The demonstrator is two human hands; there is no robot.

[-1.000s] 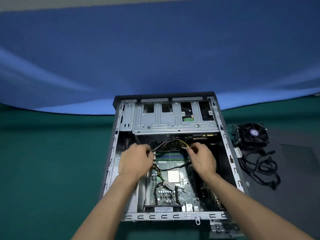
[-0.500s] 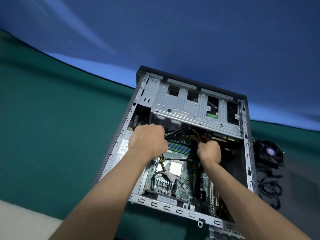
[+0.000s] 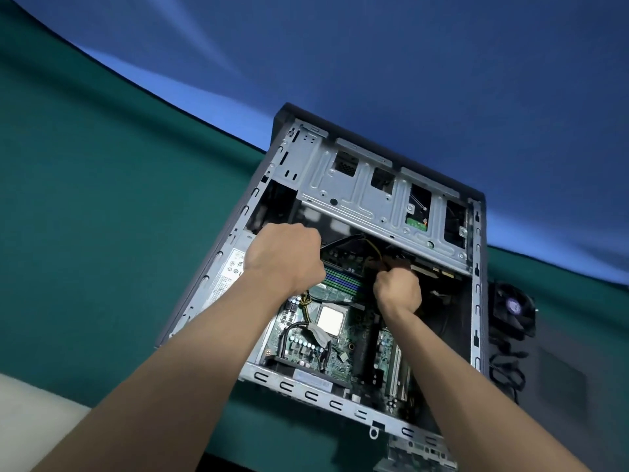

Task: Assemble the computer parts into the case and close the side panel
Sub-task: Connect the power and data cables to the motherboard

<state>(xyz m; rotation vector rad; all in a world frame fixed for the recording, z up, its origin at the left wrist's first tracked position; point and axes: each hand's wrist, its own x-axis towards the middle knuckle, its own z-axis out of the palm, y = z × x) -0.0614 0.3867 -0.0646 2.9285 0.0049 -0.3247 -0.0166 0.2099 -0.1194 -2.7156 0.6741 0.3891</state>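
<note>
An open computer case [image 3: 476, 301] lies on its side on the green cloth, its motherboard [image 3: 340, 356] and bare silver processor [image 3: 332, 320] exposed. Both of my hands reach inside under the grey drive cage [image 3: 371, 195]. My left hand [image 3: 286, 257] is curled into a fist over the left end of the memory slots, and what it holds is hidden. My right hand [image 3: 396, 287] pinches a yellow and black cable bundle [image 3: 372, 248] near the far edge of the board.
A black cooler fan [image 3: 514, 308] with loose black cables [image 3: 507, 369] lies right of the case on a dark mat [image 3: 561, 379]. A small metal bracket [image 3: 415, 454] sits at the case's near right corner. A blue backdrop rises behind.
The view has tilted and swung left, so the case now looks slanted. My right hand has pushed further in toward the drive cage with the cable; my left hand stays by the memory slots.
</note>
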